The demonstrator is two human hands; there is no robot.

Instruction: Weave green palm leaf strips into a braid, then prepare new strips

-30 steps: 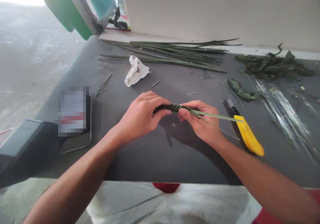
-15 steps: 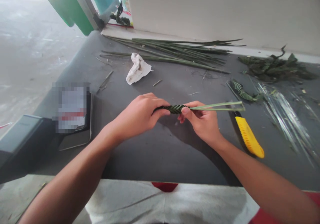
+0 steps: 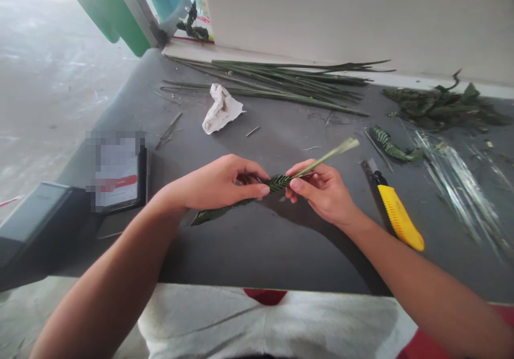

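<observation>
Green braid (image 3: 280,183), just one, is held above the surface (image 3: 249,252), its long axis slanting from near left to far right, the pale loose ends pointing far right. Fingers of the left hand (image 3: 217,182) pinch its woven part; those of the right hand (image 3: 327,190) pinch where the pale ends begin. To the right lie one yellow cutter (image 3: 397,214) and one curled piece (image 3: 387,145); farther off, one crumpled paper (image 3: 220,113) and many overlapping stems (image 3: 277,87).

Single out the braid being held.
The braid in the left hand and right hand, pale strips sticking out; the curled braid lies by the knife.
</observation>
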